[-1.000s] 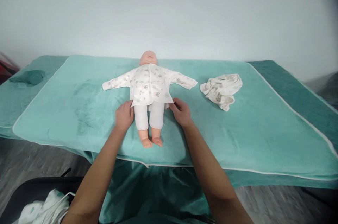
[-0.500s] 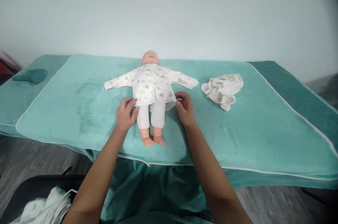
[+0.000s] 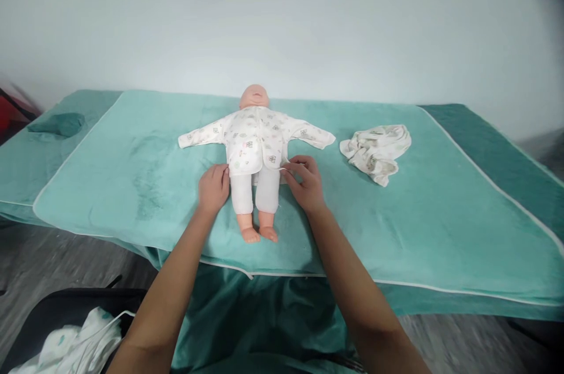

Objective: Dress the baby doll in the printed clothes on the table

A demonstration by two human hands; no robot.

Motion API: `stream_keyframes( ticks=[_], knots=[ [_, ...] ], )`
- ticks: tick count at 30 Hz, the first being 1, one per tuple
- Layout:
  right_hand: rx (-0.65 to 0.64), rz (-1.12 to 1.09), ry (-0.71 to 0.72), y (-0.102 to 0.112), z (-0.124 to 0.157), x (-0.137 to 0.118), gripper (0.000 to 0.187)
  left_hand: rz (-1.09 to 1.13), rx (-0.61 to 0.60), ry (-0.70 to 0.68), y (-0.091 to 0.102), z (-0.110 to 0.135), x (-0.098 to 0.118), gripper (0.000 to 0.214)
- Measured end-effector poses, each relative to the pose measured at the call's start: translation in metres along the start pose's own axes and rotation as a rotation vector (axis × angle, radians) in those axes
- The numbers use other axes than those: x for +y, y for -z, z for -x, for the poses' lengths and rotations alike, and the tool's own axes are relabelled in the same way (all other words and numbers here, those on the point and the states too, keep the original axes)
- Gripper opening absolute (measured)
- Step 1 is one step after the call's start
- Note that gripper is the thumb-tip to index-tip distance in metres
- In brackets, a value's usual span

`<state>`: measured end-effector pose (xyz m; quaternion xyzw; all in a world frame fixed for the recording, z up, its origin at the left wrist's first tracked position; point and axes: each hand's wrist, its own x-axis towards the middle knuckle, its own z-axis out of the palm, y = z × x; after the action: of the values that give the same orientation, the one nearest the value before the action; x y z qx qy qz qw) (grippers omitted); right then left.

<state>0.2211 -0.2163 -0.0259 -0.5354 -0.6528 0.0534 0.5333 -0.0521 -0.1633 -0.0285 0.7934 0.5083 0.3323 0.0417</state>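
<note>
A baby doll (image 3: 254,97) lies on its back, feet toward me, arms spread in long sleeves. It wears a white printed baby jacket (image 3: 249,139), whose front edges part toward the bottom, and white trousers (image 3: 267,192). With fingers closed at the jacket's lower left corner, my left hand (image 3: 214,187) rests beside the doll's hip. My right hand (image 3: 306,181) pinches the lower right hem between thumb and fingers, drawing it a little inward. The doll's hands are hidden in the sleeves.
A crumpled printed cloth (image 3: 376,151) lies right of the doll on the green padded bed (image 3: 418,227). A dark green bundle (image 3: 57,124) sits at the far left. Below left, a black chair (image 3: 57,303) holds white fabric (image 3: 83,342). A white wall (image 3: 282,22) stands behind.
My right hand has moved left and now pinches the jacket hem, pulling it inward. My left fingers have closed in at the other corner. The view has shifted slightly.
</note>
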Motion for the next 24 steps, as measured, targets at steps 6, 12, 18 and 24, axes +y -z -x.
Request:
stream_keyframes(
  ticks=[6,12,18,24],
  knots=[
    [-0.062,0.042,0.106,-0.001,0.003,-0.015,0.013,0.009,-0.001,0.006,0.0,-0.001,0.001,0.04],
    [0.15,-0.133,-0.237,-0.002,0.0,-0.006,0.021,0.071,-0.02,0.03,0.004,-0.001,0.0,0.045],
    [-0.146,-0.186,-0.367,-0.006,-0.002,0.001,0.03,0.133,-0.029,0.065,0.004,0.001,-0.002,0.045],
    [-0.056,-0.197,-0.384,-0.006,-0.003,0.002,0.029,0.16,0.027,0.069,0.004,-0.002,-0.002,0.041]
  ],
)
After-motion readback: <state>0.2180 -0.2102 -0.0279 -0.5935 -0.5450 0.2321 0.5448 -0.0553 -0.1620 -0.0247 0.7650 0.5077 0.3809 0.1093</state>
